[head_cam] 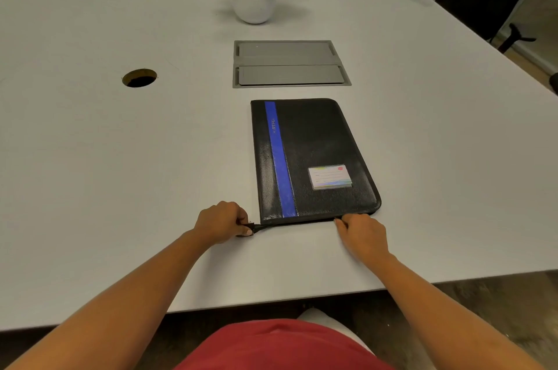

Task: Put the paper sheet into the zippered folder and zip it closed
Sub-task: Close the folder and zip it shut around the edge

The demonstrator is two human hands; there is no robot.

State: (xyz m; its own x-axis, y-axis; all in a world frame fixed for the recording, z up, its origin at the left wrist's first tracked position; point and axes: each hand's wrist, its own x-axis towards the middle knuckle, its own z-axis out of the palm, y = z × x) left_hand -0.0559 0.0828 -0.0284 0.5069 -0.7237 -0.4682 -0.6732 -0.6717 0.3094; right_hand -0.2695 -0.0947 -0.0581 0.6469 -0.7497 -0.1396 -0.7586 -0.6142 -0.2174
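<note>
A black zippered folder (314,158) with a blue stripe and a small label card lies flat and closed on the grey table (120,173). My left hand (222,222) sits just off the folder's near left corner, fingers pinched on the black zipper pull (256,226) that sticks out from that corner. My right hand (363,233) rests at the folder's near edge toward the right, fingertips pressed against it. No paper sheet is in view.
A potted plant in a white pot (253,1) stands at the far middle. A grey cable hatch (290,64) is set into the table behind the folder. A round cable hole (139,78) lies to the left. Dark chairs stand beyond the table's far edge.
</note>
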